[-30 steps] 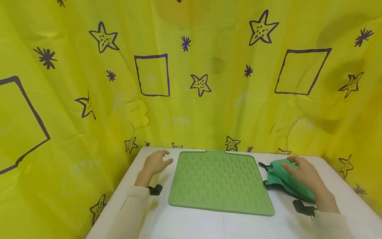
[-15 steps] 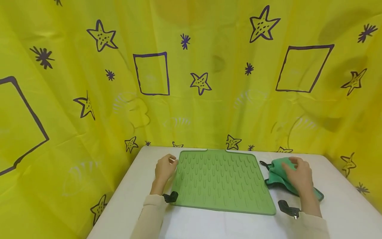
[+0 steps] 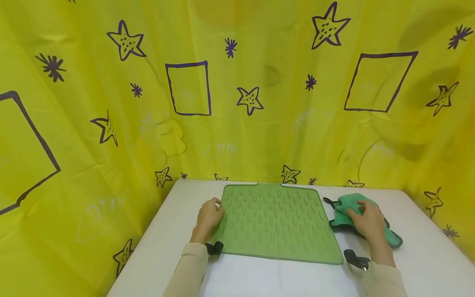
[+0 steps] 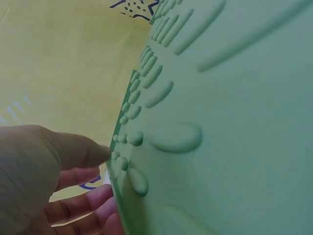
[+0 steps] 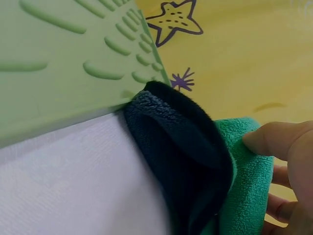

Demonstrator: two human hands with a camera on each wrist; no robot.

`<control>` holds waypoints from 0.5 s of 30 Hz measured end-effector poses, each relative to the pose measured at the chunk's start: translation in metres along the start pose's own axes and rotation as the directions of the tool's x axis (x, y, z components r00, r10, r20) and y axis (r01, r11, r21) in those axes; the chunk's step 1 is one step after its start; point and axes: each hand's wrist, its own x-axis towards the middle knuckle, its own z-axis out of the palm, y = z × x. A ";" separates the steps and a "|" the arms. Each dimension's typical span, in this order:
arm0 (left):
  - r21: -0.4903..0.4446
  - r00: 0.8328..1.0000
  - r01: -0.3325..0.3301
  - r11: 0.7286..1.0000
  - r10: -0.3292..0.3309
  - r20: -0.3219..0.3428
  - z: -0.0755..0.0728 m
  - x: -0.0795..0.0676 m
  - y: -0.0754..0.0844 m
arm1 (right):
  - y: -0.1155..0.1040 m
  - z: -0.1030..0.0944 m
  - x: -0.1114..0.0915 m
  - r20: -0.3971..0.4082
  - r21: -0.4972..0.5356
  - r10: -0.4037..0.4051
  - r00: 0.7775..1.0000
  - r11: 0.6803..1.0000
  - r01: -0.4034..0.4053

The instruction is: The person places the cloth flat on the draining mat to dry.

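A light green drying mat (image 3: 278, 227) with raised ridges lies flat on the white table. At its left edge, my left hand (image 3: 209, 217) pinches the rim; the left wrist view shows the thumb (image 4: 93, 149) at the rim and other fingers curled behind it. To the right of the mat is a crumpled green cloth (image 3: 346, 203) with dark edging and a small hanging loop. My right hand (image 3: 368, 218) holds a raised fold of it, thumb (image 5: 266, 139) in front and fingers partly hidden behind. In the right wrist view, the cloth's dark corner (image 5: 168, 127) overlaps the mat's near corner.
The white table (image 3: 256, 280) runs out in front of the mat. Close behind it and along the sides hangs a yellow curtain (image 3: 230, 136) with purple stars and squares. A black camera mount (image 3: 214, 248) sits at my left wrist, another mount (image 3: 355, 260) at the right.
My left hand has moved right, from beside the mat onto its left edge. The right hand has shifted left over the cloth, its fingers closing on a fold. The mat lies where it was.
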 end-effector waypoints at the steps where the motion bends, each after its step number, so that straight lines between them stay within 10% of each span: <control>1: 0.000 1.000 -0.004 1.000 0.004 0.000 0.001 0.000 0.000 | 0.001 0.000 0.001 -0.002 -0.002 0.002 1.000 1.000 -0.002; 15: 0.069 0.998 0.018 0.997 -0.013 -0.067 0.002 0.001 -0.001 | -0.001 0.003 -0.001 -0.031 0.012 -0.023 0.999 1.000 0.023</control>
